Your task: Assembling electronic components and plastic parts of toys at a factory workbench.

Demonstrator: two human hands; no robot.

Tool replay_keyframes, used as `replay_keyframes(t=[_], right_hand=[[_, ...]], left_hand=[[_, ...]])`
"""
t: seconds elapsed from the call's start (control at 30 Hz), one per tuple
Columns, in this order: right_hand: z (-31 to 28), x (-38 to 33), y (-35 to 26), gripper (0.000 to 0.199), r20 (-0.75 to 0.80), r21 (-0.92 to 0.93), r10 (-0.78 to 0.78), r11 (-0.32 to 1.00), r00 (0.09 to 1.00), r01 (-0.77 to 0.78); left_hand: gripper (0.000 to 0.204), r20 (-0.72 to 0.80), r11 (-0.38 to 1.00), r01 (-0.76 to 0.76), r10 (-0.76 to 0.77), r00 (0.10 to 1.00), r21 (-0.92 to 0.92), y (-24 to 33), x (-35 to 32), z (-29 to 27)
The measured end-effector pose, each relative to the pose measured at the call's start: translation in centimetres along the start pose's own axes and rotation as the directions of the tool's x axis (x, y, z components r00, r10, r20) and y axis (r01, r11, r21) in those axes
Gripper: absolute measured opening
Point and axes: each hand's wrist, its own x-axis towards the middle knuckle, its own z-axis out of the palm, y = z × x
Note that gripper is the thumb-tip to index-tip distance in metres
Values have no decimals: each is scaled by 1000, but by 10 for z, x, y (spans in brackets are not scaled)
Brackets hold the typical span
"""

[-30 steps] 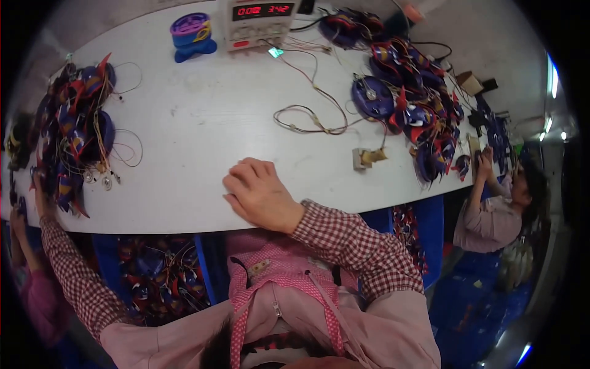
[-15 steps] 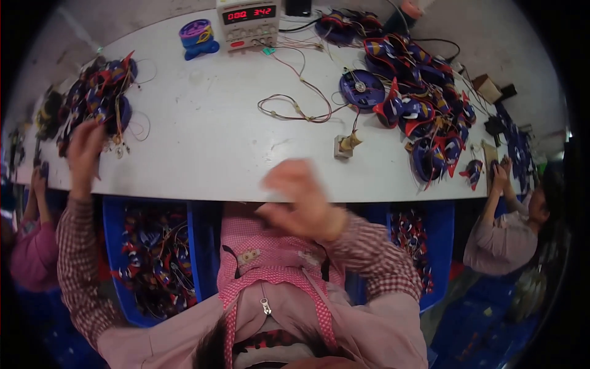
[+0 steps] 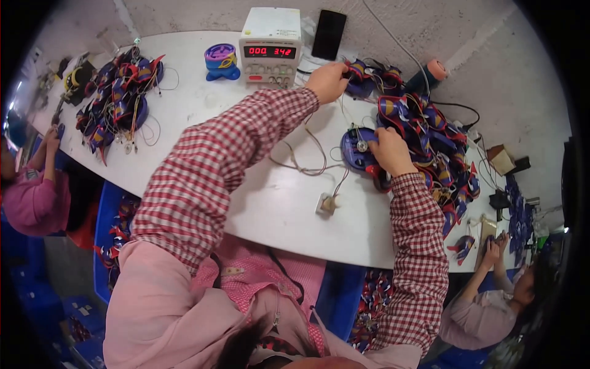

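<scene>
My left hand (image 3: 329,83) reaches to the back of the white table. Its fingers are closed at the edge of a small group of purple-and-red plastic parts (image 3: 361,86); what they pinch is hidden. My right hand (image 3: 393,151) grips the right edge of a purple round plastic housing (image 3: 351,154), which has a small clear disc and thin wires on it. Beside that hand lies a large heap of purple, red and white plastic parts (image 3: 435,126) with wires. A small pale block with a tan knob (image 3: 327,204) sits nearer me, joined to thin wires.
A white power supply (image 3: 271,48) with a red display stands at the back, beside a blue-and-purple spool (image 3: 221,61) and a dark phone-like slab (image 3: 329,34). Another heap (image 3: 120,98) lies left. Blue bins (image 3: 102,237) of parts stand below the table. Co-workers sit on both sides.
My left hand has gone from the left heap across to the back right. My right hand has moved from before my body onto the purple housing. The whole view has shifted.
</scene>
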Motion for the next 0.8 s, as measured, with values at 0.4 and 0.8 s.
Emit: replay_keyframes(t=[0.4, 0.8], right_hand=[[-7, 27, -5, 44, 290, -155, 45, 988, 956, 0], [6, 43, -3, 49, 190, -270, -99, 951, 977, 149]], left_hand=[[50, -66, 974, 163, -155, 986, 155, -9, 50, 56], [20, -19, 975, 135, -141, 990, -175, -16, -25, -27]])
